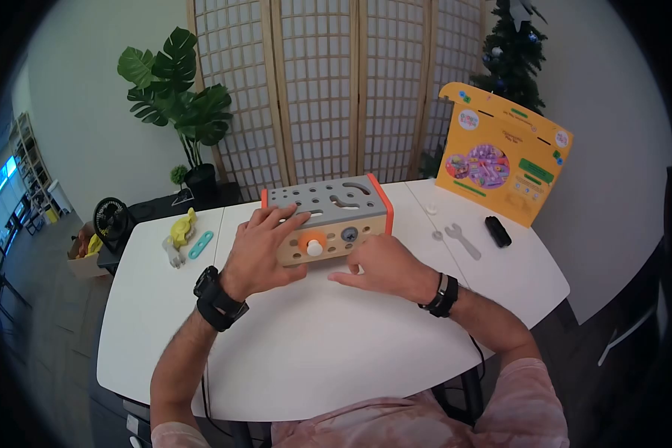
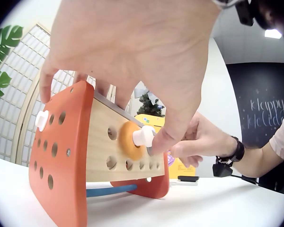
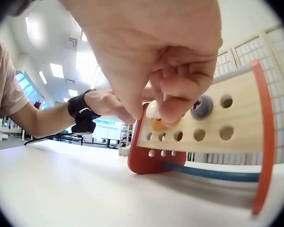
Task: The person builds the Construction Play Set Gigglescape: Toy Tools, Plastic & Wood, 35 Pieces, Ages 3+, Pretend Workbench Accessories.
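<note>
A wooden toy workbench (image 1: 336,213) with a grey holed top and red end panels stands on the table. On its front are an orange disc (image 1: 304,240), blurred in the left wrist view, and a white bolt (image 1: 315,248) through it. A grey screw (image 1: 349,234) sits to their right. My left hand (image 1: 257,250) rests over the left end, fingers spread on the top and thumb low in front, close by the bolt. My right hand (image 1: 392,266) is in front of the right half, fingers curled, thumb pointing left. Nothing shows in its grasp.
On the left lie a yellow toy piece (image 1: 181,228), a grey piece (image 1: 173,255) and a teal strip (image 1: 201,245). A grey wrench (image 1: 464,243), small round pieces (image 1: 437,235) and a black object (image 1: 497,232) lie right. Behind them stands a yellow box (image 1: 500,160).
</note>
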`<state>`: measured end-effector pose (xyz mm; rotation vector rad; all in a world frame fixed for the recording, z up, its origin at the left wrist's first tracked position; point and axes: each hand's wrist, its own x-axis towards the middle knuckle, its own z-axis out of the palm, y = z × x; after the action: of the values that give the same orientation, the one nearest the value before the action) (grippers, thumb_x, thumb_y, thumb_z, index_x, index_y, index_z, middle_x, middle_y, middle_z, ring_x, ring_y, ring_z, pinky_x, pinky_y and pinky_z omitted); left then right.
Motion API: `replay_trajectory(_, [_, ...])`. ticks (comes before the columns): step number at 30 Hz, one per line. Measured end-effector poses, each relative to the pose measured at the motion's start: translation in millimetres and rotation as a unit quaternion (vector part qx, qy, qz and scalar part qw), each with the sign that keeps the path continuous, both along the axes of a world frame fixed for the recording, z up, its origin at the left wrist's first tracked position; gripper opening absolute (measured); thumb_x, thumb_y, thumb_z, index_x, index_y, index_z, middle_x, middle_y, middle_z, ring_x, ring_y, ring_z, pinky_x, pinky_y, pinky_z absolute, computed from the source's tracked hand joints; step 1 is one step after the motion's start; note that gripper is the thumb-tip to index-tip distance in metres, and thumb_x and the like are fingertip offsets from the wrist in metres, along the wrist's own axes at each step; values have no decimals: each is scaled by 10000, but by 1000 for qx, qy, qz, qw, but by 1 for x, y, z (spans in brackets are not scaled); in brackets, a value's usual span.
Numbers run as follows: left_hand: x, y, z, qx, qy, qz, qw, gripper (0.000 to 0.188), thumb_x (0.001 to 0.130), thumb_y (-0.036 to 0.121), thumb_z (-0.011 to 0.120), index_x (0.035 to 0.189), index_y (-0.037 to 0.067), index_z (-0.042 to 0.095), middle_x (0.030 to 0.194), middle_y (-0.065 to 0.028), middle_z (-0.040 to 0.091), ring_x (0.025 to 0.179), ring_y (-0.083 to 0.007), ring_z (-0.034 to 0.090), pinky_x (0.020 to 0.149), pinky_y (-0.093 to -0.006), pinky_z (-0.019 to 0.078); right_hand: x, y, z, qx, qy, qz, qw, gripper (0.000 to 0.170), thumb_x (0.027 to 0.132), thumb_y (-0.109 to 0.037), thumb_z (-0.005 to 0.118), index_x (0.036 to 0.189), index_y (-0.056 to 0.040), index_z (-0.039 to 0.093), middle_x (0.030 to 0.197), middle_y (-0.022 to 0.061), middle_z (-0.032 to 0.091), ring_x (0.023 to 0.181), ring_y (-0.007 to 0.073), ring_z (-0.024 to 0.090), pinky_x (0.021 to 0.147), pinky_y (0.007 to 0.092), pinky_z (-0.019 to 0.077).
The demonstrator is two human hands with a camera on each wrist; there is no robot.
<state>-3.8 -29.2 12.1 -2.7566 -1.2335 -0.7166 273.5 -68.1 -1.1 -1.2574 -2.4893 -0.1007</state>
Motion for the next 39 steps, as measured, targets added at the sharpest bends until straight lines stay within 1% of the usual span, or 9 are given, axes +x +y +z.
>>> replay_trajectory(2, [1, -3, 1, -4, 4, 4, 1000, 932, 707, 369, 856, 1580, 189, 582, 1639, -141, 535, 1463, -444, 475, 1178, -578, 446, 4, -18, 18, -115, 5, -9, 993, 456, 990, -417, 756, 746, -32, 763, 688, 125, 693, 692, 317, 716, 689, 428, 580])
replay_trajectory(3, [1, -3, 2, -6, 10, 7, 1000, 935, 709, 369, 854, 1584, 192, 577, 1647, -140, 527, 1463, -443, 473, 1177, -579, 446, 9, -19, 16, -114, 5, -10, 993, 456, 990, -417, 756, 746, -32, 763, 688, 125, 693, 692, 317, 716, 689, 428, 580])
replay_trajectory(18, [-5, -6, -1, -13, 27, -4, 1000, 971, 763, 359, 836, 1657, 220, 484, 1706, -132, 452, 1564, -448, 379, 1225, -609, 379, 90, -5, 7, -177, -71, -32, 981, 263, 933, -350, 784, 911, -91, 824, 826, 87, 787, 798, 292, 762, 728, 418, 592])
replay_trajectory(20, [-8, -4, -4, -9, 27, -12, 1000, 988, 764, 351, 842, 1667, 215, 466, 1711, -137, 443, 1567, -448, 374, 1235, -607, 373, 114, 12, 14, -195, -91, -110, 970, 210, 889, -297, 771, 851, -93, 806, 890, 138, 764, 904, 346, 754, 812, 471, 609])
replay_trajectory(25, [-9, 0, -8, -1, 17, -38, 999, 1002, 780, 305, 847, 1683, 183, 430, 1719, -156, 423, 1571, -456, 356, 1267, -592, 354, 186, 93, -37, 50, -160, -254, 953, 247, 938, -98, 680, 1157, -110, 794, 1057, 115, 758, 1030, 373, 736, 900, 463, 617])
replay_trajectory(28, [-12, 5, -12, 8, 13, -47, 999, 974, 804, 263, 828, 1679, 135, 421, 1717, -168, 419, 1577, -470, 335, 1289, -564, 339, 201, 103, -64, 168, -149, -179, 958, 295, 941, -27, 649, 1208, -88, 758, 1072, 128, 745, 1075, 367, 723, 920, 463, 617])
replay_trajectory(35, [-20, 11, -10, -44, -40, -107, 993, 892, 890, 103, 724, 1693, 45, 339, 1690, -207, 422, 1591, -478, 300, 1319, -539, 291, 223, 127, -75, 24, -222, -229, 947, 184, 944, -54, 654, 1112, -46, 728, 1068, 154, 728, 1094, 359, 709, 926, 458, 610])
replay_trajectory(38, [-21, 13, -15, -47, -60, -118, 990, 832, 952, 78, 691, 1697, 39, 323, 1701, -214, 401, 1602, -456, 294, 1328, -521, 270, 218, 116, -57, 59, -159, -214, 962, 198, 909, -68, 705, 1103, -30, 707, 997, 160, 733, 1025, 367, 726, 916, 444, 609])
replay_trajectory(39, [-21, 14, -16, -42, -71, -120, 989, 800, 985, 80, 682, 1697, 40, 322, 1714, -214, 383, 1609, -443, 291, 1333, -510, 260, 209, 108, -42, 25, -67, -208, 976, 223, 883, -72, 734, 1095, -17, 695, 978, 171, 739, 992, 374, 729, 902, 434, 610])
